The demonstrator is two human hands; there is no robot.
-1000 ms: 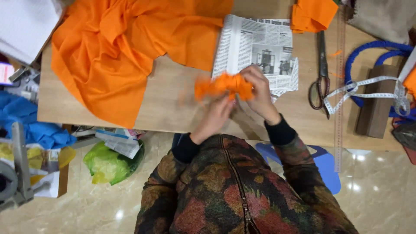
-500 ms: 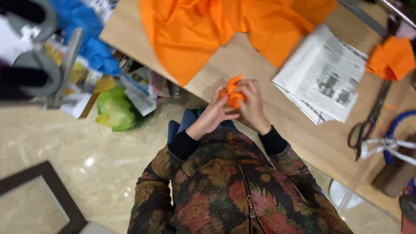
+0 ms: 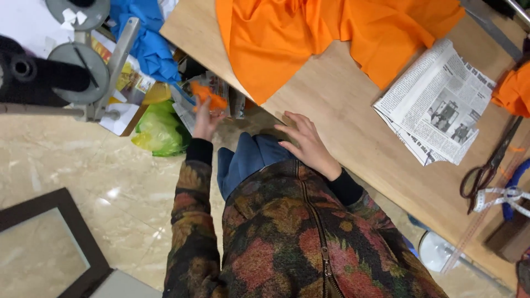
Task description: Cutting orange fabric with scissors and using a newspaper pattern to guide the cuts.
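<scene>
My left hand (image 3: 205,118) reaches out past the table's left edge, over the floor clutter, and grips a small crumpled orange fabric piece (image 3: 208,96). My right hand (image 3: 305,142) rests open and empty, fingers spread, on the near edge of the wooden table (image 3: 342,105). A large orange cloth (image 3: 309,33) is spread over the far part of the table. A folded newspaper (image 3: 436,105) lies to the right of my right hand.
Scissors (image 3: 488,168) and a white measuring tape (image 3: 505,196) lie at the table's right end, with more orange cloth (image 3: 513,88) there. On the floor to the left are a green plastic bag (image 3: 160,129), blue cloth (image 3: 146,41), papers, a grey metal stand (image 3: 83,66) and a dark frame (image 3: 55,243).
My hands have parted. The left hand carried the orange fabric piece leftward off the table over the floor clutter; the right hand let go and settled open on the table edge.
</scene>
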